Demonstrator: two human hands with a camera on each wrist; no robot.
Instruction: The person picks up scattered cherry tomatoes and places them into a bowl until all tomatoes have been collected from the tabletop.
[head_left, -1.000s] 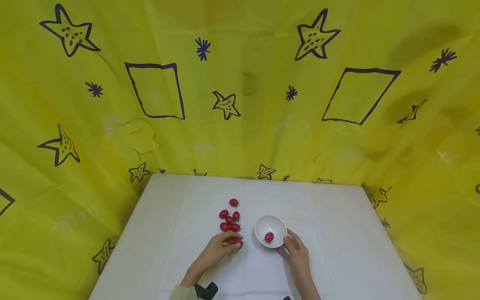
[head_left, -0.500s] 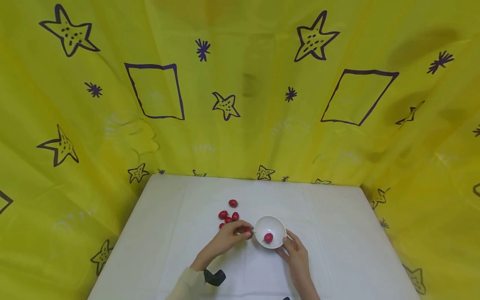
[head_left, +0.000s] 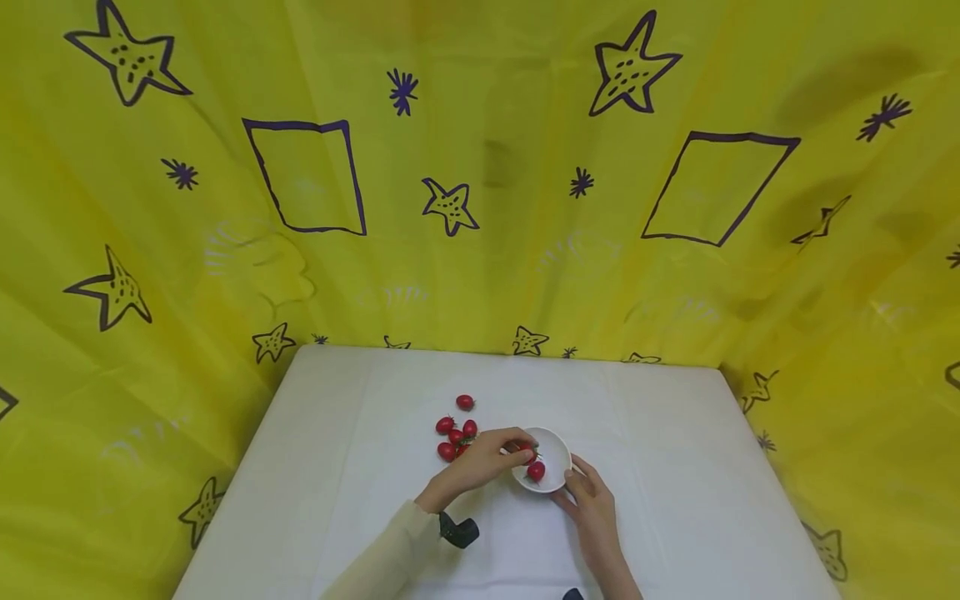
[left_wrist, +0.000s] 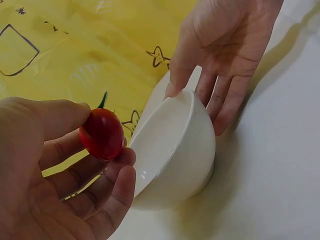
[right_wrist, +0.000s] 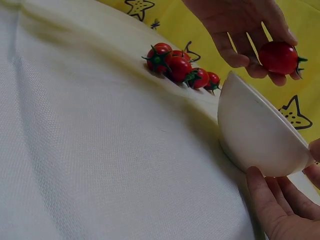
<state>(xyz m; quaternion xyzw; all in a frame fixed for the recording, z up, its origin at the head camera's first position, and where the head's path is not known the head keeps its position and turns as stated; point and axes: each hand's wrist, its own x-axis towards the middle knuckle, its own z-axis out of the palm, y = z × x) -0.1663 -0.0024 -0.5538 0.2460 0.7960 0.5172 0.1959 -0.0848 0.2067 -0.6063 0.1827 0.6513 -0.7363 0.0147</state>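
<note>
Over the left side of a small white bowl (head_left: 557, 457), my left hand (head_left: 480, 461) pinches a red cherry tomato (left_wrist: 102, 135) between thumb and fingers. The green stem of that tomato shows in both wrist views. My right hand (head_left: 596, 510) grips the bowl from its right side, thumb at the rim and fingers lower on the outer wall. Another cherry tomato (head_left: 536, 472) lies inside the bowl. To the left, several cherry tomatoes (head_left: 446, 425) are grouped on the table, partly hidden by the left hand in the head view.
A white cloth covers the table (head_left: 675, 467). One cherry tomato (head_left: 465, 402) lies a little apart at the far end of the group. Yellow curtains (head_left: 480, 275) with drawn stars surround the back and sides. A dark wrist device (head_left: 459, 531) sits at the left sleeve.
My left hand has carried the pinched tomato from beside the group rightward and away from me, to over the bowl. The right hand and bowl have stayed nearly still.
</note>
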